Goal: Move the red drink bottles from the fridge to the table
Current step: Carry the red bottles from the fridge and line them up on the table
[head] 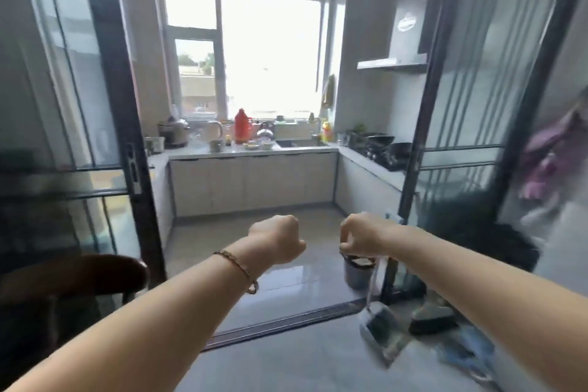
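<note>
White emblem on the black range hood [405, 25], far right: too blurred to read. No other writing is legible.

On the far countertop [286, 153] under the bright window [270, 51] stand, from left to right, a rice cooker [174, 134], a pale electric kettle [215, 130], a mug [216, 145], a tall red thermos flask [243, 126], a shiny metal kettle [265, 134] with small bowls [251, 146] in front of it, then the sink [300, 143] and a yellow bottle [325, 132]. What the bowls hold is unclear. Along the right-hand counter a gas hob [372, 149] carries dark pans. On the near floor, right of centre, a grey bucket [358, 274] holds something dark that cannot be identified. A dustpan [380, 328] lies nearer still.

The room is a U-shaped kitchen with pale cabinets and glossy grey floor tiles [286, 264], seen through black-framed sliding glass doors [124, 105] that stand open. A dark wooden chair back [73, 277] sits near left.

Both bare arms reach forward. The left hand [276, 237] is balled into a fist around nothing, with a beaded bracelet [237, 267] on its wrist. The right hand [359, 234] has its fingers curled downward and also appears to hold nothing. The red drink bottles and the fridge lie outside this view.
</note>
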`<action>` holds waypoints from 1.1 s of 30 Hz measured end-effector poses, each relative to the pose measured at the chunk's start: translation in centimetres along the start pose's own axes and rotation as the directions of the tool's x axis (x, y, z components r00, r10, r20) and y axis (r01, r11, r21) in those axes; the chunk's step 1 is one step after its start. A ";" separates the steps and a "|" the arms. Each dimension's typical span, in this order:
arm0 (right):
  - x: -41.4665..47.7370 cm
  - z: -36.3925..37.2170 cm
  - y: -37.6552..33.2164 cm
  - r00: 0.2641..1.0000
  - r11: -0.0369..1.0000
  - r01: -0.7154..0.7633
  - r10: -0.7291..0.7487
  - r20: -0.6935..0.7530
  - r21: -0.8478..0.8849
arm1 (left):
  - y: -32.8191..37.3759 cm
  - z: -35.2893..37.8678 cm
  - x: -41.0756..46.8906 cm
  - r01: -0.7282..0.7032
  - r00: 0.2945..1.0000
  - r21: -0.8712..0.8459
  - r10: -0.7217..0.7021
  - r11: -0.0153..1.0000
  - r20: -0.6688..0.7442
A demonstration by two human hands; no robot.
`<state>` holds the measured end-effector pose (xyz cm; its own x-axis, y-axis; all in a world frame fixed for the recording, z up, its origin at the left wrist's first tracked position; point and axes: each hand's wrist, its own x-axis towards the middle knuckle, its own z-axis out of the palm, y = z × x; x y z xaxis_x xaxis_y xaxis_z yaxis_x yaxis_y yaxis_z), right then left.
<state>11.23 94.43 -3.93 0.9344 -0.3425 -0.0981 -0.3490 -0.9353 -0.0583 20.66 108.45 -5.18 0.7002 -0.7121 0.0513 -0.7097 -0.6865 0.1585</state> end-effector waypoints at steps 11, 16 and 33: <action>-7.9 -8.7 36.9 0.837 0.843 -0.530 0.538 -0.100 0.095 | 37.3 1.0 19.4 -0.525 0.850 -0.102 0.526 0.845 -0.015; -9.6 -11.3 47.5 0.706 0.726 -0.674 0.688 -0.167 0.138 | 49.7 1.9 26.1 -0.688 0.724 -0.002 0.687 0.725 -0.055; -10.5 -19.2 79.3 0.210 0.282 -0.924 0.939 -0.272 0.257 | 85.0 -0.2 45.6 -0.953 0.302 -0.083 0.934 0.292 -0.191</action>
<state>-24.88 22.19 11.56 -0.1116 -0.9744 0.1953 -0.9805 0.0760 -0.1812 -7.69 17.62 10.82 -0.4362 -0.8284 0.3514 -0.8679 0.4904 0.0787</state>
